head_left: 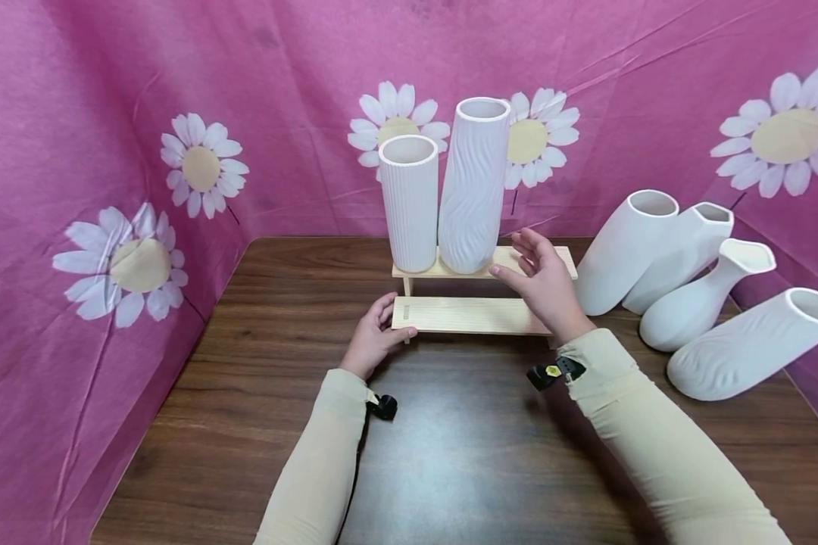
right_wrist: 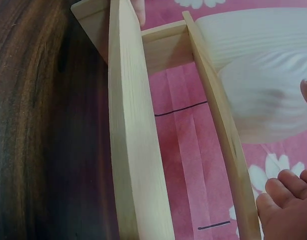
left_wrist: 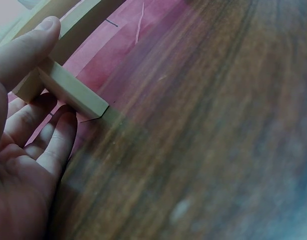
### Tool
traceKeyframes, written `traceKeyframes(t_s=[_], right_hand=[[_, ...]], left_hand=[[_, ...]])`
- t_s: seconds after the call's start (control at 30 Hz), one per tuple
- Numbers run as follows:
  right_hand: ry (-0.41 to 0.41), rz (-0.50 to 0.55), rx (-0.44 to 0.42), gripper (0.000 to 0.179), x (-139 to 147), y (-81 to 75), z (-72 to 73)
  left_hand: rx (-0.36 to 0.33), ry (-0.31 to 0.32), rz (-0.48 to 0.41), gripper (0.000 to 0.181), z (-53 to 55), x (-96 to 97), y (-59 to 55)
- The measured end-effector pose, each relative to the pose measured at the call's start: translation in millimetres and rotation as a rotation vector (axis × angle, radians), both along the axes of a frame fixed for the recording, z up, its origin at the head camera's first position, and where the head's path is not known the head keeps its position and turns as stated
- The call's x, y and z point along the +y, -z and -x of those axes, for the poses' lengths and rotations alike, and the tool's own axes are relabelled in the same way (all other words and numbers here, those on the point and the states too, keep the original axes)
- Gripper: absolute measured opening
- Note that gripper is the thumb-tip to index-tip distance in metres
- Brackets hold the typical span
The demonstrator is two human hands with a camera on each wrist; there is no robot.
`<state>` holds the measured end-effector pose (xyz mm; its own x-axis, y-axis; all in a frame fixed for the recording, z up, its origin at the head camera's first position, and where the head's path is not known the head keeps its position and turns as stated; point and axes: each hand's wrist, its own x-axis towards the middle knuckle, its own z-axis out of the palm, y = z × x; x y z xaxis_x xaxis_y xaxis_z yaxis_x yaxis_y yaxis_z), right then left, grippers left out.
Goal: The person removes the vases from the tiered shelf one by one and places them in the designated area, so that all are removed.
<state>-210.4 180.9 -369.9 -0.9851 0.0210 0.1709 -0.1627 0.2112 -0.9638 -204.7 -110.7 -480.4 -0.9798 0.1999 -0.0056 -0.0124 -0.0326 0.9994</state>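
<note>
A pink cloth printed with white flowers rises beyond all the fingers. Under them spreads a brown wood-grain table. The pale wooden stand, with 2 steps, sits on it between the hands: its lower step meets the left fingers, and its upper step lies just beside the right fingers.

On the upper step, 2 white vases stand upright. The taller, wavy vase is just left of the right thumb; whether they touch, I cannot tell. The shorter ribbed vase is farther from that thumb, beyond the left fingers.

To the right of the right fingers, 4 more white vases are grouped on the table: a smooth vase nearest them, then an angular vase, a carved vase and a flared-mouth vase.

The right hand has its thumb apart from its slightly bent fingers, which lie close together. The left hand grips the lower step's left end, thumb on the edge, fingers bent around below. Behind each set of fingers, at the cuff, sits 1 small black device.
</note>
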Motion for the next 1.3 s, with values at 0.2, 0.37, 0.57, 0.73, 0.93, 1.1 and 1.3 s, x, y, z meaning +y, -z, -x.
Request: traceKeyframes(t_s=[0.2,0.37,0.57,0.73,0.93,1.1,1.3], right_hand=[[-0.04,-0.019,-0.022,0.093,-7.7,0.6,9.8],[-0.058,-0.025,-0.027,0.094,-14.9,-0.5,17.4],[-0.069,-0.03,-0.005,0.094,-21.6,-3.8,22.9],[-0.072,-0.051,-0.007,0.095,-26.8,-6.8,26.6],[-0.073,-0.052,0.002,0.093,-31.2,-7.4,32.4],[-0.082,-0.047,0.019,0.091,-34.5,-8.4,34.6],[-0.064,-0.039,0.016,0.09,-35.7,-9.5,34.5]], left_hand=[[-0.02,0.019,0.007,0.087,0.4,-2.2,-1.2],[-0.012,0.009,-0.001,0.086,0.0,-2.2,-0.4],[-0.01,0.002,-0.002,0.084,-0.5,-2.1,0.2],[-0.012,0.003,-0.007,0.083,-0.7,-1.7,-0.9],[-0.014,-0.004,-0.008,0.083,-0.9,-1.4,-2.6],[-0.016,-0.007,-0.004,0.082,-0.8,-1.7,-2.5],[-0.018,-0.002,-0.013,0.084,-0.8,-1.5,-2.2]])
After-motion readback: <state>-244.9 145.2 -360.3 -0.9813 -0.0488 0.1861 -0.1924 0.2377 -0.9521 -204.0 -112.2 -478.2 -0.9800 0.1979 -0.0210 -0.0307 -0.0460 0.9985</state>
